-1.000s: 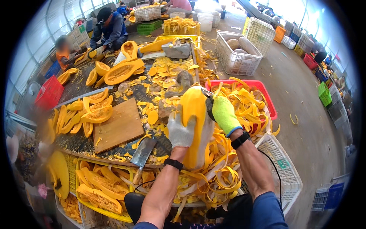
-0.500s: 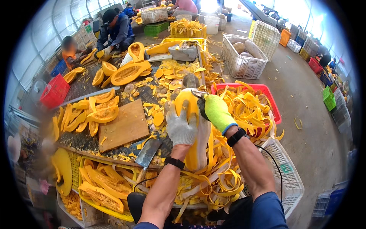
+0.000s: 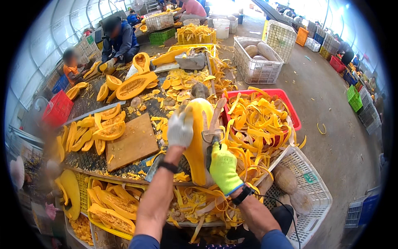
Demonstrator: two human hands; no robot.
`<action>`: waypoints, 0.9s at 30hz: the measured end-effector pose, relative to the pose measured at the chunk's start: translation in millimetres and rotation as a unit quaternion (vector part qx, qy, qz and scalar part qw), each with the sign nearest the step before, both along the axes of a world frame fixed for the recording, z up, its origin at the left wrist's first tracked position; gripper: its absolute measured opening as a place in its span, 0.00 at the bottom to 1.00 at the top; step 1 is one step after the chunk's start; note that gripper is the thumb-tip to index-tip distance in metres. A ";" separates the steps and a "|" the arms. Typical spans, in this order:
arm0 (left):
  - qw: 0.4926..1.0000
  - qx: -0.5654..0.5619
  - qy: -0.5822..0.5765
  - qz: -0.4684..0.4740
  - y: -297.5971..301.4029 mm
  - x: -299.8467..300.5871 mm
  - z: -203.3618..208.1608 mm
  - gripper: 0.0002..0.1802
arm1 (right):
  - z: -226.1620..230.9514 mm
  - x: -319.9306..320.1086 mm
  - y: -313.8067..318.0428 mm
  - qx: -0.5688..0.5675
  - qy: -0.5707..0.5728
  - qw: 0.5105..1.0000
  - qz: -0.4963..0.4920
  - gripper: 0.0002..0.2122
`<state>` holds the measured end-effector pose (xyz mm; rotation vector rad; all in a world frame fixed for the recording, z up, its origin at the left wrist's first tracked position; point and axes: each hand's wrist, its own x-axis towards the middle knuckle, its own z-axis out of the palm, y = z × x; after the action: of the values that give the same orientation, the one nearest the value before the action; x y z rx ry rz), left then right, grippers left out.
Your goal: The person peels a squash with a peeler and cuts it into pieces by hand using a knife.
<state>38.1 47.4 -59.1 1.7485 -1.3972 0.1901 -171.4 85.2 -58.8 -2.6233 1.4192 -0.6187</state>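
Observation:
A long butternut-type pumpkin (image 3: 194,155) stands before me, its skin partly stripped to orange flesh, with pale skin left on its right side. My left hand (image 3: 180,129), in a whitish glove, presses against its upper left side, fingers curled and slightly blurred. In a yellow-green glove, my right hand (image 3: 226,168) is closed round the dark handle of a peeler (image 3: 211,135). The peeler's blade lies on the pumpkin's right side. A strip of peel (image 3: 217,112) rises from the blade. Behind the pumpkin's top is a grey stub-like block (image 3: 200,90).
Right of the pumpkin stands a red crate (image 3: 292,108) heaped with peel; a white crate (image 3: 319,186) holds whole pumpkins. Left lie a wooden board (image 3: 132,141) and cut pumpkin pieces (image 3: 110,130). A yellow crate (image 3: 118,232) holds halves. Co-workers (image 3: 120,39) sit at the far left.
My right hand has drawn the peeler down the pumpkin from near its top, lifting a strip. My left hand has shifted up and left. My view has turned, showing whole pumpkins in the white crate.

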 end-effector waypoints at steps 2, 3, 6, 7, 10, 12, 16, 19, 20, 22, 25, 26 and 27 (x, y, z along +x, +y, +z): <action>0.994 -0.037 -0.027 -0.103 -35.7 16.4 21.1 0.20 | -5.0 -0.9 19.6 -0.018 0.009 1.000 -0.001 0.20; 0.988 -0.042 -0.029 -0.147 -51.8 15.1 33.2 0.20 | -5.9 -5.7 25.2 -0.005 0.008 1.000 0.005 0.22; 0.972 0.145 0.034 -0.183 -65.6 28.2 38.4 0.17 | -26.9 -13.8 59.6 0.045 -0.025 0.998 0.021 0.24; 0.975 0.138 0.055 -0.168 -65.7 29.5 35.5 0.17 | -39.7 -20.0 75.3 0.059 -0.049 0.997 0.018 0.23; 0.970 0.135 0.106 -0.170 -67.7 17.6 33.1 0.18 | -78.3 -47.1 116.7 0.076 -0.047 0.996 -0.011 0.20; 0.972 0.145 0.082 -0.165 -70.2 17.6 34.8 0.18 | -78.6 -52.9 130.0 0.099 -0.058 0.993 -0.011 0.20; 0.977 0.143 0.058 -0.150 -76.7 20.0 28.9 0.19 | -85.9 -77.5 174.8 0.177 -0.046 0.983 -0.010 0.20; 0.980 0.132 0.031 -0.147 -84.1 15.1 32.5 0.20 | -104.6 -112.9 226.2 0.240 -0.042 0.970 0.021 0.20; 0.980 0.127 0.035 -0.148 -82.2 11.2 31.5 0.20 | -76.4 -108.7 215.7 0.196 -0.078 0.977 0.025 0.20; 0.984 0.107 -0.033 -0.137 -86.7 28.9 14.3 0.20 | -34.2 -94.4 172.6 0.247 -0.182 0.951 -0.023 0.23; 0.986 0.095 0.006 -0.139 -89.5 55.7 -3.3 0.20 | 18.3 -63.9 78.7 0.125 -0.284 0.950 -0.033 0.20; 0.977 0.091 -0.124 -0.146 -88.7 65.4 -2.3 0.20 | 23.9 -56.5 45.6 0.093 -0.261 0.961 0.000 0.17; 0.978 0.100 0.008 -0.182 -91.2 72.4 -1.1 0.21 | 28.5 -45.0 14.2 0.060 -0.238 0.969 0.032 0.15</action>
<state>110.5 -43.9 -60.3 1.6092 -1.7451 -0.1683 -216.3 99.4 -30.3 -2.2104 1.1749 -1.0311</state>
